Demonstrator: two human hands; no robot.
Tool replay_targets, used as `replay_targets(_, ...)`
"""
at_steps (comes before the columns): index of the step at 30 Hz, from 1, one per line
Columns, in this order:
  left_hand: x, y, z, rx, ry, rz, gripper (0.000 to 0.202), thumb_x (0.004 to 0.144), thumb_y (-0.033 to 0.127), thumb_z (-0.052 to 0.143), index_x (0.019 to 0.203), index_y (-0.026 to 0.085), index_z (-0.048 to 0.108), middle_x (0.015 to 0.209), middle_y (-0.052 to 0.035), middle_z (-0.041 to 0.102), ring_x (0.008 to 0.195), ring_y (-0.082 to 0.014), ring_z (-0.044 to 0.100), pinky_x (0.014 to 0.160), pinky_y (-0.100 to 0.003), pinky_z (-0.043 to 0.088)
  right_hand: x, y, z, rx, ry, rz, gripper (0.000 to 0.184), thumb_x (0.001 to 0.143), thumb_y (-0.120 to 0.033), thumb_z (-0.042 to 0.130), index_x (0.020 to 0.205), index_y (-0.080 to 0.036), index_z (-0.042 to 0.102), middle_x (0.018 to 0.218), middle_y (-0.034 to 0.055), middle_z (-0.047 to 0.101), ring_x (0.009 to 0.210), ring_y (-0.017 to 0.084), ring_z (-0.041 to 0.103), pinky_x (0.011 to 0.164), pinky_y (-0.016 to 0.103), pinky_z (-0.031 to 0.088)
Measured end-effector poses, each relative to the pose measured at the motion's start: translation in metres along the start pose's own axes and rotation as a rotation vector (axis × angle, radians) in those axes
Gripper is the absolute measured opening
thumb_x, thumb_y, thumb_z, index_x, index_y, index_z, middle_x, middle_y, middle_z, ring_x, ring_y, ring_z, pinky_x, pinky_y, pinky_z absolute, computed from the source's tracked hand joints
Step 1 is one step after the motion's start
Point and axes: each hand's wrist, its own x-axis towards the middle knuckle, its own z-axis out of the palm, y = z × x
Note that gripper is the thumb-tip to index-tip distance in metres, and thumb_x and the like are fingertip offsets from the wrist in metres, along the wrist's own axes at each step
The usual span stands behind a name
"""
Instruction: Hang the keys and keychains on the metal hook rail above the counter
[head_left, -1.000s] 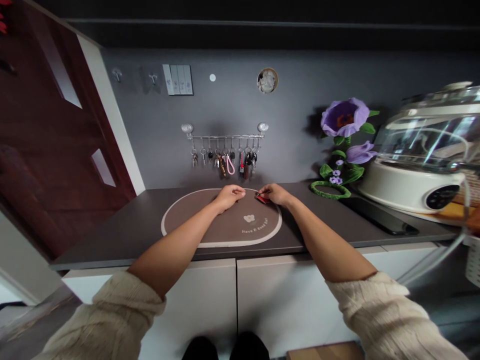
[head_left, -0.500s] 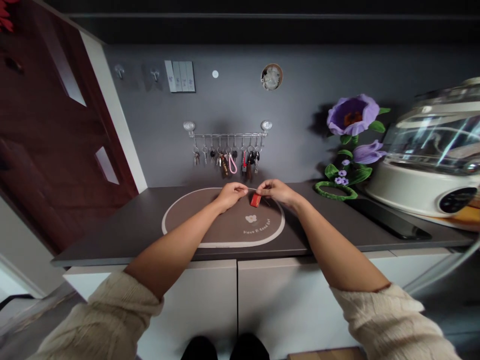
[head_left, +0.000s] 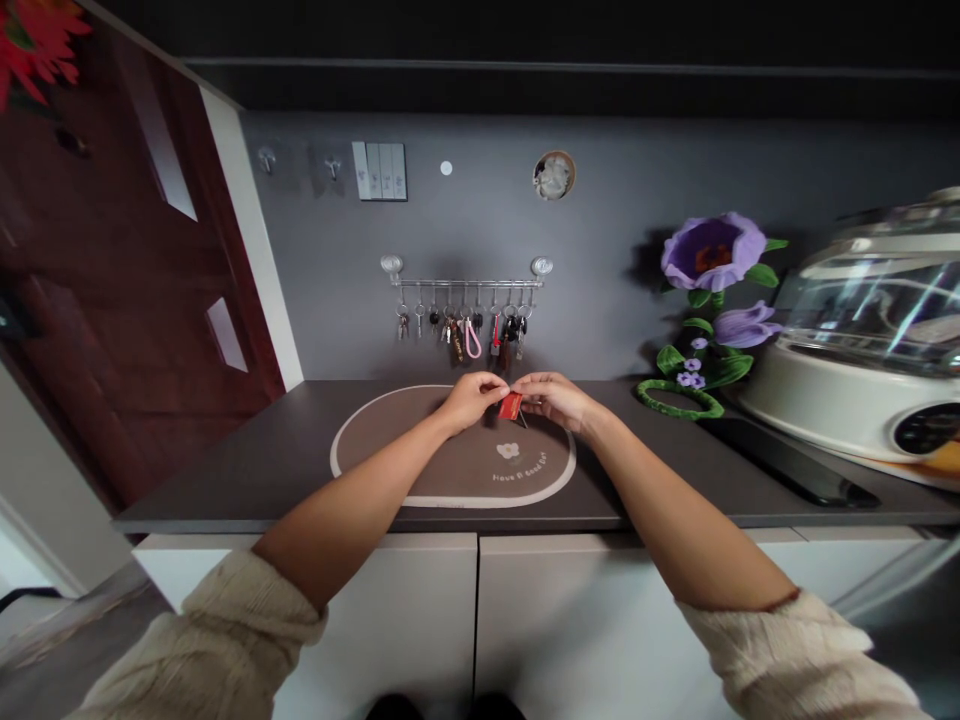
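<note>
A small red tag with light lettering hangs between my two hands, above the oval brown mat. The fingers of my left hand are pinched together at the tag's upper left corner. From the other side, my right hand pinches the tag's top edge, its fingers curled. A thin dark piece sticks out below the right fingers, too small to name. Just behind the hands, several keys with rings and fobs hang from a clear hook rail on the wall, among them a pink loop strap.
At the right stand purple artificial flowers with a green ring base, a black phone and a white appliance with a clear lid. A dark shelf overhangs the counter.
My hands have drawn together, and the left fingertips now meet the red tag. The tag has turned and tilted. The whole view has shifted slightly, so the scene sits lower and further right.
</note>
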Motion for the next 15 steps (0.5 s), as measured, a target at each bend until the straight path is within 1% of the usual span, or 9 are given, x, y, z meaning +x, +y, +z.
replay_targets(4, -0.0001, 0.0028, -0.001, 0.028, 0.003, 0.05, 0.024, 0.068, 0.034, 0.055, 0.075, 0.012, 0.058, 0.074, -0.003, 0.059, 0.068, -0.0112, 0.051, 0.068, -0.024, 0.039, 0.0008, -0.0001, 0.0008, 0.085, -0.03, 0.011, 0.01, 0.064, -0.019, 0.063, 0.071, -0.014, 0.058, 0.068, 0.002, 0.063, 0.065, 0.008, 0.057, 0.065, 0.021, 0.043)
replay_targets(6, -0.0001, 0.003, -0.0014, 0.018, 0.014, 0.051, 0.025, 0.068, 0.035, 0.053, 0.076, 0.012, 0.057, 0.072, -0.0022, 0.058, 0.066, -0.0106, 0.05, 0.065, -0.023, 0.039, 0.0006, -0.0007, 0.0012, 0.132, -0.048, 0.006, 0.01, 0.066, -0.02, 0.062, 0.073, -0.014, 0.058, 0.069, 0.0021, 0.063, 0.066, 0.009, 0.058, 0.064, 0.021, 0.044)
replay_targets(11, 0.0016, -0.0004, -0.0023, -0.076, 0.05, -0.028, 0.029, 0.067, 0.039, 0.054, 0.081, 0.013, 0.055, 0.067, -0.0004, 0.055, 0.06, -0.0088, 0.048, 0.054, -0.02, 0.037, -0.0012, -0.0013, 0.0026, 0.169, -0.094, -0.028, 0.011, 0.068, -0.021, 0.06, 0.077, -0.014, 0.058, 0.075, 0.0031, 0.062, 0.068, 0.009, 0.058, 0.068, 0.022, 0.044)
replay_targets(15, 0.0019, -0.0007, -0.001, -0.159, 0.08, -0.071, 0.031, 0.065, 0.041, 0.056, 0.079, 0.014, 0.055, 0.069, -0.0013, 0.056, 0.06, -0.0084, 0.049, 0.054, -0.02, 0.037, 0.0004, 0.003, 0.0028, 0.16, -0.094, -0.067, 0.015, 0.066, -0.02, 0.062, 0.08, -0.016, 0.057, 0.075, 0.0009, 0.061, 0.07, 0.007, 0.057, 0.073, 0.023, 0.043)
